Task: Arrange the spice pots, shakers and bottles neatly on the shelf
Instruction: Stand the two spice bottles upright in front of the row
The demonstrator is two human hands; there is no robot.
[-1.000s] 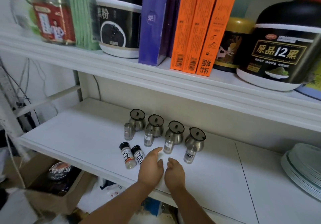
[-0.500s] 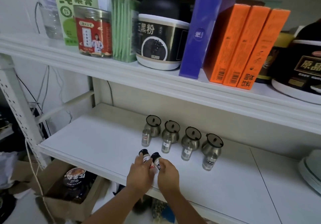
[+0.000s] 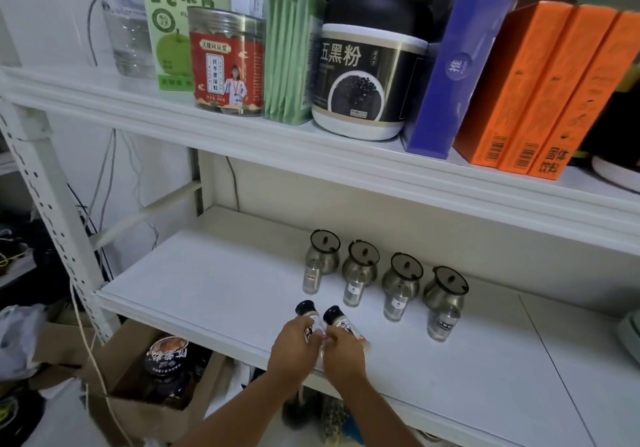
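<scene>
**Head camera: two small bottles held near the shelf's front edge**

In the lower middle of the frame, the left hand [image 3: 294, 346] grips one black-capped bottle [image 3: 306, 310]. The right hand [image 3: 343, 353] grips a second bottle [image 3: 337, 317] just beside it. Both bottles lean away from the person, and the fingers hide their bases. They are over the lower shelf [image 3: 207, 283], near its front edge. Behind them, toward the centre right, four steel pots [image 3: 362, 263] stand in a slanting row, each with a small shaker [image 3: 353, 292] just in front. Boxes [image 3: 519, 82] and jars [image 3: 363, 75] fill the upper shelf [image 3: 242, 134] along the top.
</scene>
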